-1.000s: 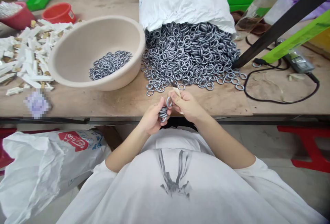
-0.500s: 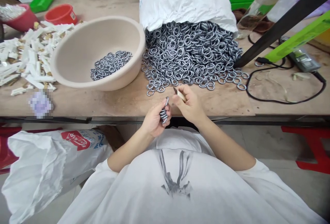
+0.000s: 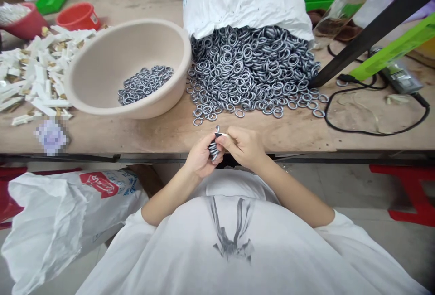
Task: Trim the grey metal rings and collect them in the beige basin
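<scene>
- While the left hand curls round a short stack of grey rings, its thumb and fingers pinch the topmost ring, near the table's front edge; the rings show no markings.
- The right hand pinches a small dark-tipped tool, fingers pressed together, its tip at the upper ring; any writing on it is hidden.
- Just beyond lies a heap of loose rings on the bare wooden table, spilling from a white sack with blue print, cut off and unreadable.
- Left of the heap, a beige basin holds more rings.
- Further left, white pieces lie scattered near a red bowl bearing a small pale label, too small to read.
- At lower left, another sack carries white lettering on a red patch, blurred, with blue print beside it.
- Grey ribbon-like artwork marks the white shirt.
</scene>
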`<state>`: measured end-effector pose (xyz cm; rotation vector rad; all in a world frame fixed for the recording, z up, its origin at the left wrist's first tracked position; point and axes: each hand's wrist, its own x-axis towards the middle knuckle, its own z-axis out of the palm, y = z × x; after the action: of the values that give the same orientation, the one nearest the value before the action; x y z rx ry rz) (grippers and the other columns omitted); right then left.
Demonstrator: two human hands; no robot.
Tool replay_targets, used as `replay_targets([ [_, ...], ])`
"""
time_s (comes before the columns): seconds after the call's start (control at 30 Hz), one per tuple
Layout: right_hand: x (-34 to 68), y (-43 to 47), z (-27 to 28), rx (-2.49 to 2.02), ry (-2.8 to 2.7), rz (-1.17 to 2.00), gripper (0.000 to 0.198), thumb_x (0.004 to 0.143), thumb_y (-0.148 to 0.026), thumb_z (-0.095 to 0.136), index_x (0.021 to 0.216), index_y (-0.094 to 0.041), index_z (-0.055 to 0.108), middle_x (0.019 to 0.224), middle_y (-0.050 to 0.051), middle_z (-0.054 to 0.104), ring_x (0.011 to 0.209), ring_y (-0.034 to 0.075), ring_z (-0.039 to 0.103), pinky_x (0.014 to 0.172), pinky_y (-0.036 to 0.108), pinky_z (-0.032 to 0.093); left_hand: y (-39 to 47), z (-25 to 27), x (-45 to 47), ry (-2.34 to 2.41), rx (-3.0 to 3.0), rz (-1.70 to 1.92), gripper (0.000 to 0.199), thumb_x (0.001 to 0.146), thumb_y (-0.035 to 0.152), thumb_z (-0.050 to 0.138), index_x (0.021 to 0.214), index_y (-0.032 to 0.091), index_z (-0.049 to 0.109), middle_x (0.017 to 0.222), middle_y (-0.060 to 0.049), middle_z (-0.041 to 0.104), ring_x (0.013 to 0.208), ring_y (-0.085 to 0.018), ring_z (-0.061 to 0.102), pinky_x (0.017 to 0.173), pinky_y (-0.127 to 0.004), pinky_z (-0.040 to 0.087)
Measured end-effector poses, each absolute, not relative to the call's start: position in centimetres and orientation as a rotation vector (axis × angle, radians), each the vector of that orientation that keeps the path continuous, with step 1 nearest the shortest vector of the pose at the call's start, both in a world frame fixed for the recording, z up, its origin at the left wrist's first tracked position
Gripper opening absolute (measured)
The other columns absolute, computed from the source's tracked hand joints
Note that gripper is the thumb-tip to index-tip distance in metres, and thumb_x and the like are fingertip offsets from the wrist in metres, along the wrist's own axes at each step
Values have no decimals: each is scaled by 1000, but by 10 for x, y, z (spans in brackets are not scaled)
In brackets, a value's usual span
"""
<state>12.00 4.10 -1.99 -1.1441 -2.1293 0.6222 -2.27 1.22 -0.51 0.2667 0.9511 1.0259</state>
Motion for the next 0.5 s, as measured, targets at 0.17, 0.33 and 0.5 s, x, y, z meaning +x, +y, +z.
replay_targets([
  [0.17,129,72,-24,-1444,-2043,543,52,99,-59,41,65,-21,54,59,1,52,58,16,45,58,30,23,6,-7,-27,868,407,959,37,79,40,72,66,18,46,53,6,46,35,-4,35,31,-15,23],
  [0.33,143,100,-25,-1804,-2164,282,31,93,-48,60,95,-18,68,94,12,72,75,25,59,62,31,26,6,-5,-33,945,411,1070,33,75,40,75,70,17,52,57,6,49,37,-4,38,32,-15,25],
  [0.5,139,101,-22,-1877,-2227,298,22,95,-32,57,98,-14,68,102,20,72,83,29,64,67,35,35,15,-3,-39,954,389,1146,24,75,26,65,98,17,66,64,5,55,40,-5,41,34,-15,27],
])
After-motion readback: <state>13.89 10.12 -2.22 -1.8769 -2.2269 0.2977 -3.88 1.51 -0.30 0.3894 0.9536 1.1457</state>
